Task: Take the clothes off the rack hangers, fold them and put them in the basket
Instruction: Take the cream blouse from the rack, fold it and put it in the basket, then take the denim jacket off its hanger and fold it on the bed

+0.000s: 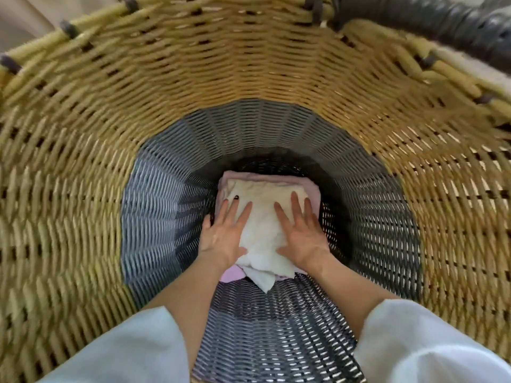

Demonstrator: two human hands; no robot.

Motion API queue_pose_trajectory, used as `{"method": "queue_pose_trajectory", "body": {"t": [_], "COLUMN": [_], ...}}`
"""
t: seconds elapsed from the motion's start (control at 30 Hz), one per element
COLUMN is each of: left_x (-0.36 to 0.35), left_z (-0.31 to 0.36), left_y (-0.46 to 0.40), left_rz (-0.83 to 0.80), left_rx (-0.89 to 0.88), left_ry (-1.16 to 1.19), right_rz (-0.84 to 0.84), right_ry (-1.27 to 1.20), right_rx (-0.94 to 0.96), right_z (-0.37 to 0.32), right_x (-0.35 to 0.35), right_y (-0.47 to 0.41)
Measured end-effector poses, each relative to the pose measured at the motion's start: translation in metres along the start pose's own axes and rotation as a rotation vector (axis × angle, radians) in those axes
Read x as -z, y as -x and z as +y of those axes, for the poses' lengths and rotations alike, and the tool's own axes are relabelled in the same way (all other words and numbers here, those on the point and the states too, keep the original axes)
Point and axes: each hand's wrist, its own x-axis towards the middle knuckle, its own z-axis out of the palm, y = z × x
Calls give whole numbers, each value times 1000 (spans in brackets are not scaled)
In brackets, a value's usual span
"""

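Folded clothes (265,217) in basket (249,78)

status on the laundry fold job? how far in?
Done: a folded pink garment lies at the bottom of the wicker basket. In hand: a folded cream garment sits on top of it, left hand and right hand pressing it flat. Left: unknown, since the rack is out of view.

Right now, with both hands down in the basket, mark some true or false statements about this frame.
1. Both hands lie flat on the white cloth. True.
2. The left hand grips a hanger. False: it presses the cloth, fingers straight.
3. A pink cloth lies under the white one. True.
4. The basket wall is dark at the top, tan below. False: tan above, dark below.
5. The right hand rests on the rim. False: it presses the cloth.
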Motion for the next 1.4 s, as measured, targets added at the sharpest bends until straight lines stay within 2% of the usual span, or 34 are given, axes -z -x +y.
{"method": "queue_pose_trajectory", "body": {"t": [0.2,0.4,0.57,0.73,0.8,0.87,0.97,1.13,1.3,1.4], "left_x": [-24,9,84,174,228,275,348,451,513,526], "left_z": [4,7,19,51,72,94,127,195,298,376], "left_y": [-32,-4,68,157,202,246,312,416,506,566], "left_rz": [-124,-182,-164,-121,-116,-94,7,228,389,414], "left_rx": [183,157,96,18,-68,-175,-313,-505,-751,-921], "left_ry": [38,9,12,78,83,120,167,59,37,-1], "right_rz": [-38,-165,-87,-69,-47,7,183,474,744,897], "right_ry": [68,163,1,-354,-478,-555,-672,-753,-822,-840], "right_rx": [-107,-103,-58,-115,-126,-127,-202,-302,-450,-562], "right_z": [6,-5,-21,-28,-25,-24,-17,8,60,94], "right_x": [-38,-9,53,135,181,219,271,338,361,352], "right_y": [-20,2,81,186,244,300,388,546,695,791]}}
